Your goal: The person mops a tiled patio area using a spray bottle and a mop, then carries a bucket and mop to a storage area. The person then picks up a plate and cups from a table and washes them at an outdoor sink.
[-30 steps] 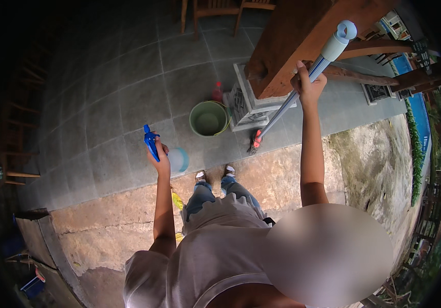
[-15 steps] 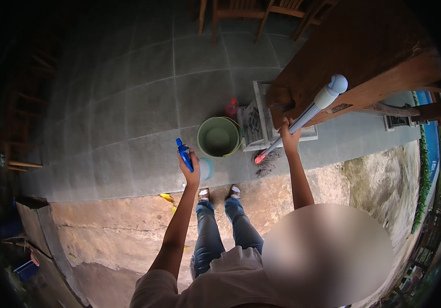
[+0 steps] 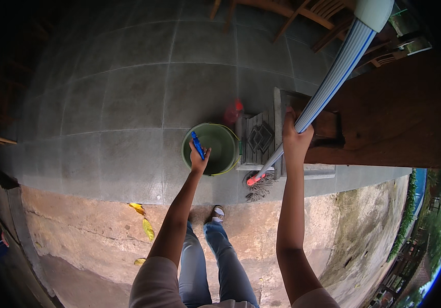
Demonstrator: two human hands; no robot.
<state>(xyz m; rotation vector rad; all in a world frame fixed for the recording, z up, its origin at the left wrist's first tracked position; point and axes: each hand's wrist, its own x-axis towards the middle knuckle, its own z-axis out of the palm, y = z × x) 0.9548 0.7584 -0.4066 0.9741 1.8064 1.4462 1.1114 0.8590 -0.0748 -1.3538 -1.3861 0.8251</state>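
Two hands gripping: left hand (image 3: 199, 160) one blue spray trigger (image 3: 198, 146), right hand (image 3: 296, 146) one mop (image 3: 330, 77); one green bucket (image 3: 223, 150).

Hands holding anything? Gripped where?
Left hand: spray bottle, by its blue trigger top; bottle body hidden. Right hand: mop, partway along its striped handle.

Wooden chairs (image 3: 287, 9) stand at one o'clock on a grey tiled floor (image 3: 133, 100). A thick brown post (image 3: 390, 113) extends toward three o'clock from a stone pedestal (image 3: 260, 137) with a carved diamond pattern. Around four o'clock a green hedge (image 3: 406, 211) runs beside a blue strip (image 3: 420, 186); between seven and eight, yellow leaves (image 3: 148, 229) lie scattered on stained concrete (image 3: 97, 223).
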